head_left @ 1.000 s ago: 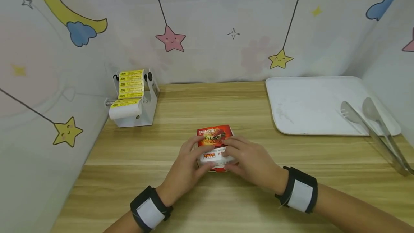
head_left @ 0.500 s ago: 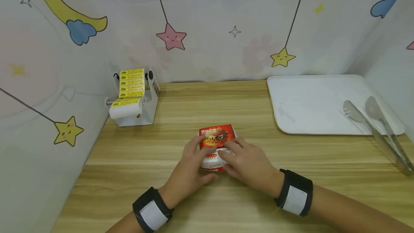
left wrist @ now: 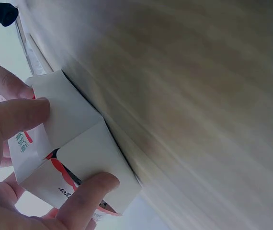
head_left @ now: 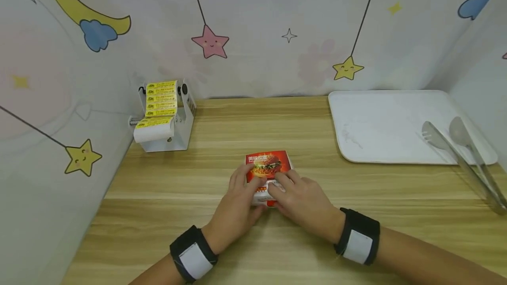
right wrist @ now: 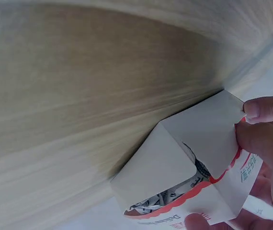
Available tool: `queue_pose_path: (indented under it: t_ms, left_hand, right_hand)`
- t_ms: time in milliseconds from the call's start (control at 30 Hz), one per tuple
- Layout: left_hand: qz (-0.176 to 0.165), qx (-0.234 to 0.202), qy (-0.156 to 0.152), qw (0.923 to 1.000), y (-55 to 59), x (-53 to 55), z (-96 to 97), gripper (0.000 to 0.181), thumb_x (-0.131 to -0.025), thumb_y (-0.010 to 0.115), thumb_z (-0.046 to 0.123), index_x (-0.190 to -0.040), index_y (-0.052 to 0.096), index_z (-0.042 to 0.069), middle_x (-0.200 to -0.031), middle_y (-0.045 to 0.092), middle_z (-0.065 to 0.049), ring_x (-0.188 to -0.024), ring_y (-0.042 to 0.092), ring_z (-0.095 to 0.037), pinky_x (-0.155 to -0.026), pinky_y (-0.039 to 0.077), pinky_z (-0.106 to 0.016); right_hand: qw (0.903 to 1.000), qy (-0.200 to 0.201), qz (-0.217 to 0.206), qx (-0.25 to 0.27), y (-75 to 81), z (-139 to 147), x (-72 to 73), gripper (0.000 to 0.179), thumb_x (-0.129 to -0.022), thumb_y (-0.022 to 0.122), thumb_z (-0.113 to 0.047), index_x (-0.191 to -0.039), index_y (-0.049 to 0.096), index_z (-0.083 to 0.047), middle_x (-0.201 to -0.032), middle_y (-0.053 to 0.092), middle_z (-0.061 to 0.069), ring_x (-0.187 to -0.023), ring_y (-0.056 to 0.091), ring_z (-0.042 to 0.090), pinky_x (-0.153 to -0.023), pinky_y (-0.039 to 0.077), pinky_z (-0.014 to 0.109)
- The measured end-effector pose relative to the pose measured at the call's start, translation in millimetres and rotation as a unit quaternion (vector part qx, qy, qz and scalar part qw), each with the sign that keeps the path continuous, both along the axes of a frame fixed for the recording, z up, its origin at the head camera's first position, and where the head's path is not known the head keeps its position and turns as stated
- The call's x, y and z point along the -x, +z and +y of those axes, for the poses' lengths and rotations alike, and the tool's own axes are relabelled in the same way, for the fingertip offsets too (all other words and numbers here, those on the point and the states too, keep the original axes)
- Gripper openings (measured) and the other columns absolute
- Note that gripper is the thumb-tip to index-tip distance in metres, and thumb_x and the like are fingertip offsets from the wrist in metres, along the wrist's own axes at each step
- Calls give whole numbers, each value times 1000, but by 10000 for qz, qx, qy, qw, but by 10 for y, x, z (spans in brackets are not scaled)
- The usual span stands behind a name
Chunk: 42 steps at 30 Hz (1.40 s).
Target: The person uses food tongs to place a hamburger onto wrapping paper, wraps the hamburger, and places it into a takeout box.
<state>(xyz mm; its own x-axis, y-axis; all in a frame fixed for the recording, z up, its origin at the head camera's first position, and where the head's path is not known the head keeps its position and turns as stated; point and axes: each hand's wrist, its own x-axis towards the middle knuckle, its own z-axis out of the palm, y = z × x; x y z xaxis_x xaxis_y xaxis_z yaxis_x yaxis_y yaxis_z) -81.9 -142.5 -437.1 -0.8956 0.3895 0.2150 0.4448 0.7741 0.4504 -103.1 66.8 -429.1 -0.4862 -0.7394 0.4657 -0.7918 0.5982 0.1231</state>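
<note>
A paper burger box (head_left: 271,162), red and white with a burger picture on its lid, sits on the wooden table between both hands. My left hand (head_left: 236,201) holds its left side, fingertips on the lid and side, thumb (left wrist: 89,196) against the white front panel. On the other side my right hand (head_left: 304,197) grips the lid and right edge with bent fingers. In the right wrist view, a gap along the box's scalloped red edge shows printed wrapping paper (right wrist: 167,196) inside. The box's underside is hidden.
A white label dispenser (head_left: 168,131) with a roll of yellow labels stands at the back left. At the back right lies a white tray (head_left: 380,126), with metal serving tongs (head_left: 471,157) resting across its right corner. A patterned cloth wall (head_left: 253,65) bounds the table.
My left thumb came away from the box's front, then moved back in against it. The right fingers have shifted slightly on the lid. The head view has tilted a little.
</note>
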Motion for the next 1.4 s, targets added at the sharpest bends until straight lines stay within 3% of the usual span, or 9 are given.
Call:
queue_pose_path:
  t_ms: [233, 433, 767, 933, 1167, 1233, 1400]
  left_hand:
    - [-126, -101, -151, 9998, 3, 63, -42, 56, -80, 88, 14, -128, 59, 13, -154, 32, -11, -144, 33, -35, -106, 49, -44]
    - [-262, 26, -237, 9994, 17, 90, -50, 53, -85, 83, 15, -131, 58, 12, -157, 32, -14, -149, 25, -40, -106, 48, -46]
    - [-396, 20, -101, 9992, 34, 71, -28, 56, -81, 86, 16, -130, 59, 12, -156, 37, -16, -150, 25, -40, -104, 49, -45]
    - [-339, -23, -166, 9993, 20, 72, -42, 56, -80, 85, 17, -129, 60, 13, -157, 37, -16, -150, 25, -39, -104, 50, -43]
    - [-210, 292, -131, 9993, 17, 60, -12, 52, -86, 81, 18, -133, 58, 12, -154, 39, -20, -149, 27, -42, -99, 53, -44]
    - [-162, 318, -101, 9993, 11, 57, -4, 49, -86, 81, 16, -130, 58, 12, -153, 41, -21, -148, 29, -44, -98, 53, -45]
    - [-194, 71, -2, 9998, 7, 41, 1, 46, -83, 84, 13, -122, 58, 11, -150, 42, -21, -145, 32, -46, -100, 52, -47]
  right_hand:
    - [9978, 516, -114, -406, 53, 176, 67, 44, -85, 85, -26, -125, 66, -24, -122, 66, 8, -112, 63, 27, -71, 61, 37]
    - [9966, 788, -138, -219, 15, 238, 105, 47, -84, 85, -22, -127, 68, -23, -125, 66, 10, -114, 61, 27, -77, 61, 38]
    - [9986, 524, -98, 72, -4, 130, 77, 36, -83, 86, -24, -113, 68, -20, -112, 66, 5, -105, 62, 23, -71, 60, 35]
    - [9984, 455, -319, -46, 13, 153, 52, 35, -85, 84, -20, -116, 68, -21, -113, 66, 4, -106, 62, 22, -70, 60, 35]
    - [9988, 454, -154, 77, -13, 111, 51, 34, -83, 85, -24, -112, 67, -19, -108, 67, 4, -101, 64, 22, -66, 59, 35]
    - [9989, 438, -87, 124, -11, 85, 58, 38, -83, 85, -26, -117, 68, -18, -106, 67, 2, -97, 64, 20, -66, 59, 34]
    - [9985, 440, -119, 303, 26, 51, 59, 36, -83, 86, -24, -114, 70, -16, -101, 69, 1, -92, 65, 19, -70, 59, 33]
